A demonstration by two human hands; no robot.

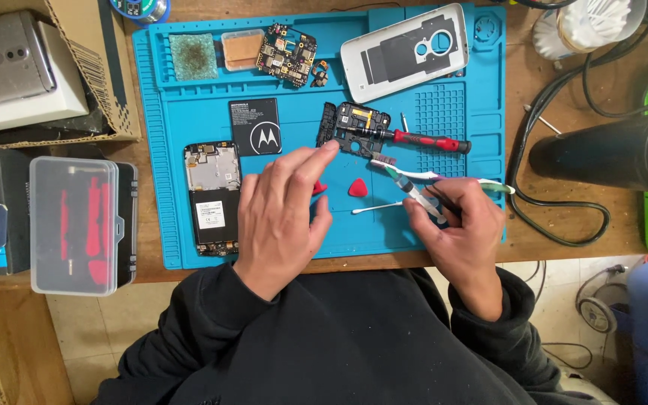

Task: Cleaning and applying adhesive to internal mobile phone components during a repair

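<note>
My left hand (283, 206) lies flat on the blue repair mat (414, 225), fingers stretched toward a black plastic phone frame (354, 127) and touching its lower left edge. My right hand (459, 225) grips a small white and green syringe-like tube (412, 191) near the mat's right side. Beside that hand lie a toothbrush (414, 174) and a cotton swab (375, 208). Two red picks (358, 187) rest between the hands. A disassembled phone body (211, 199) and a black battery (254, 126) sit left of my left hand.
A red-handled screwdriver (425, 140), a circuit board (288, 55) and a white back cover (406, 51) lie on the mat's far half. A clear tool case (76, 225) and a cardboard box (76, 45) stand left. A black cylinder (609, 154) and cables (556, 202) are right.
</note>
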